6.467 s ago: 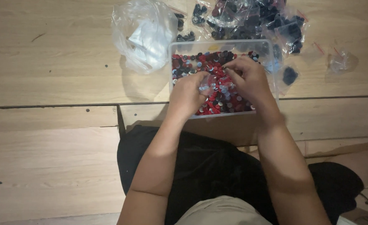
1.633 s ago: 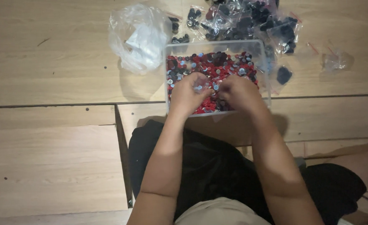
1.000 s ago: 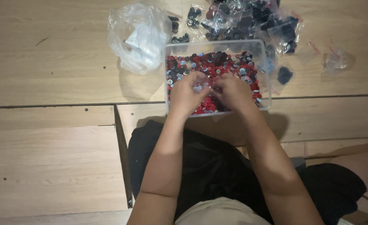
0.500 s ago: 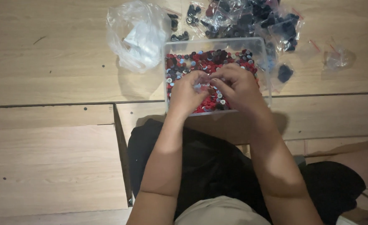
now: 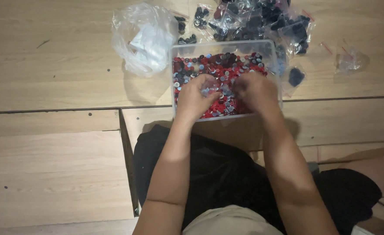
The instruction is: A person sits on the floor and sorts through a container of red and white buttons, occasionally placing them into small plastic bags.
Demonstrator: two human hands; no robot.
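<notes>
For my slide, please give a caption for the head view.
Both hands, left hand and right hand, reach into a clear bin of red and dark buttons.

Your left hand: fingers curled among small red and dark caps.
Your right hand: blurred, beside it in clear tub.

— How are your arms set?
— Both of your forearms are bare and reach forward side by side, the elbows bent near your lap.
— And the hands?
— Your left hand is curled, knuckles up, fingers tucked under. Your right hand is just beside it, palm down and blurred, so its grip can't be read.
</notes>
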